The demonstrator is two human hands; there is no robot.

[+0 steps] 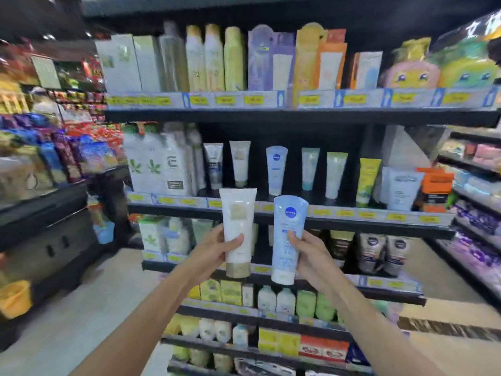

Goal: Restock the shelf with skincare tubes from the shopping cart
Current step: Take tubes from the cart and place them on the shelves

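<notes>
We hold two skincare tubes up in front of a black metal store shelf (284, 213) — one in each hand, caps down. Our left hand (214, 253) has its grip closed around the lower half of a white plastic tube with a dull gold cap (238, 232), the thumb pressed across its front. Our right hand (309, 253) has its grip pinching a pale blue plastic tube with a round dark blue logo and a white cap (288, 240), thumb on the front, the other fingers hidden behind. The two tubes stand near each other, upright, the blue one slightly lower and to the right, not touching.

Behind them, farther off on the middle shelf level, a row of tubes stands cap-down with gaps between: a matching white tube with a gold cap (240, 164) and, to its right, a matching pale blue tube (276, 170). Green-tinted tubes (336, 175) stand further right — then a yellow-green tube (367, 183). Yellow price tags (344, 213) line the shelf's front edge.
</notes>
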